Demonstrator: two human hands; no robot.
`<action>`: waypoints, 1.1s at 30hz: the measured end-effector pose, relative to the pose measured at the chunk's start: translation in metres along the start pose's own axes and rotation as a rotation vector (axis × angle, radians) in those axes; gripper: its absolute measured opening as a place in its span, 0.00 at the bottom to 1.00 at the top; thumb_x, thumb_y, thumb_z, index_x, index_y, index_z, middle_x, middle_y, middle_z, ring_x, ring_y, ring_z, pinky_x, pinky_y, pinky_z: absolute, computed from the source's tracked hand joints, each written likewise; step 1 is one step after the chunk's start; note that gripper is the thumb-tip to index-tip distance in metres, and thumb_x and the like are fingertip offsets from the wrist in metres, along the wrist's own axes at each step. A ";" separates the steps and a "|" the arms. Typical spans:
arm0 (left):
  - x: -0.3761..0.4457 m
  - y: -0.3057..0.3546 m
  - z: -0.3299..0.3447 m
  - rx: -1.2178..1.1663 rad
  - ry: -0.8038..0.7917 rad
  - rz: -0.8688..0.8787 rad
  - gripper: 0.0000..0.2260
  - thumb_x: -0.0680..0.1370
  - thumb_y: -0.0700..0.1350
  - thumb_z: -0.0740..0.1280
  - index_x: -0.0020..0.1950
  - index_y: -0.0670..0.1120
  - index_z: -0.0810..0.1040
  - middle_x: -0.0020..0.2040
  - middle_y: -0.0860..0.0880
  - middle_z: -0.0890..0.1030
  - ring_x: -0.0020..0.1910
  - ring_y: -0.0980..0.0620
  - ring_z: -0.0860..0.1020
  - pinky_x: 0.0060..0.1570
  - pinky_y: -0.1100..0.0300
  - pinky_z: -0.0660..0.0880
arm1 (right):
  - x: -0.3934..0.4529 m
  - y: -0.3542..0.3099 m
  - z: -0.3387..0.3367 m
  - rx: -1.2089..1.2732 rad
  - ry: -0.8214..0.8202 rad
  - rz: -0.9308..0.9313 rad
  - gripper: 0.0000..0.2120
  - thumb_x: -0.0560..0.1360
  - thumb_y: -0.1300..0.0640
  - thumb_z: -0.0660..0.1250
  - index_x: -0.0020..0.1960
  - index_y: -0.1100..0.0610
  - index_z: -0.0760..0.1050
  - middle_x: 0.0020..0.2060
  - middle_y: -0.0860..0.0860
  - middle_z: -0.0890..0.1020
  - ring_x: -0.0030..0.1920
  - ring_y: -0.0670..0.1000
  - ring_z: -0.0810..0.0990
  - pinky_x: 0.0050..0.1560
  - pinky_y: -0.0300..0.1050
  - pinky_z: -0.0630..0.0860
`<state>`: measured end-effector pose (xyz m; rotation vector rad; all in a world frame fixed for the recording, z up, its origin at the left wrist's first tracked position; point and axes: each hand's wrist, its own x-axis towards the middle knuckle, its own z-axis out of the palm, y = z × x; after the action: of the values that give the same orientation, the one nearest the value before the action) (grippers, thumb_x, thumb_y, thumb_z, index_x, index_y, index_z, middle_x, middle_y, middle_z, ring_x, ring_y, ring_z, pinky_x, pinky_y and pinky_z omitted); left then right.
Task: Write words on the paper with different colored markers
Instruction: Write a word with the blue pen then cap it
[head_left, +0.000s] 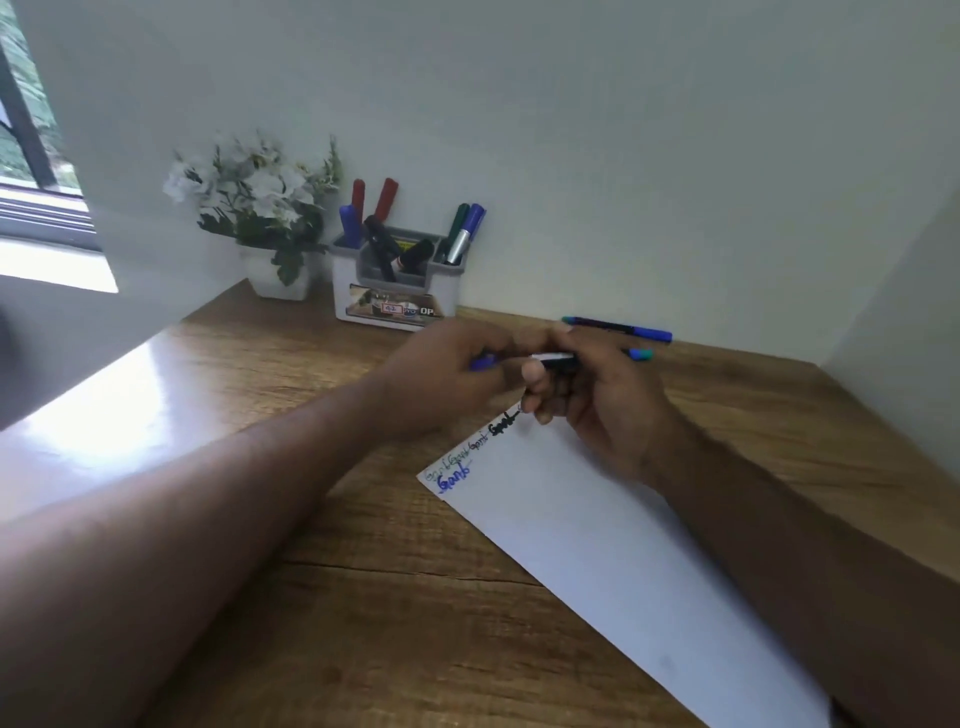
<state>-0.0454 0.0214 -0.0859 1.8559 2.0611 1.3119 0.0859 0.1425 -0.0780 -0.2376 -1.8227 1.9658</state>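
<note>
A marker (553, 358) is gripped at mid-desk by both hands, held above the paper's far corner. The left hand (447, 374) is curled round its blue end; the right hand (602, 405) is curled round the barrel. The paper (597, 545) lies slantwise toward the desk's (260, 364) near right edge, written in blue and black. Two pens (618, 327) lie by the back edge; a holder (395, 280) stands further left.

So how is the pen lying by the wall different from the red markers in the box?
The thin dark pen with blue ends lies flat on the wooden desk; the two fat red-capped markers stand tilted in the grey and white holder box. The pen is slimmer. Neither is being held.
</note>
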 end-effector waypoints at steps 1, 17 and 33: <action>0.000 -0.006 -0.006 0.053 0.040 -0.047 0.21 0.72 0.63 0.66 0.38 0.44 0.79 0.31 0.53 0.76 0.31 0.56 0.74 0.35 0.58 0.71 | 0.000 -0.001 -0.002 0.029 0.001 0.003 0.17 0.81 0.56 0.55 0.43 0.62 0.78 0.33 0.58 0.82 0.30 0.54 0.82 0.28 0.41 0.76; -0.001 -0.023 -0.027 0.160 -0.381 -0.262 0.13 0.68 0.55 0.76 0.37 0.48 0.76 0.37 0.50 0.79 0.37 0.54 0.76 0.40 0.57 0.72 | -0.012 0.007 0.000 -0.137 -0.093 0.086 0.10 0.75 0.66 0.64 0.36 0.64 0.78 0.24 0.56 0.79 0.19 0.48 0.71 0.18 0.35 0.66; 0.001 -0.020 -0.025 0.220 -0.395 -0.251 0.13 0.68 0.54 0.75 0.38 0.48 0.75 0.34 0.53 0.75 0.34 0.55 0.72 0.37 0.58 0.69 | -0.017 0.009 0.016 -0.399 -0.165 0.019 0.13 0.76 0.63 0.66 0.35 0.57 0.83 0.30 0.60 0.82 0.25 0.52 0.79 0.26 0.43 0.78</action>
<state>-0.0756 0.0105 -0.0821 1.6873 2.1881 0.6229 0.0922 0.1202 -0.0877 -0.2201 -2.3202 1.6581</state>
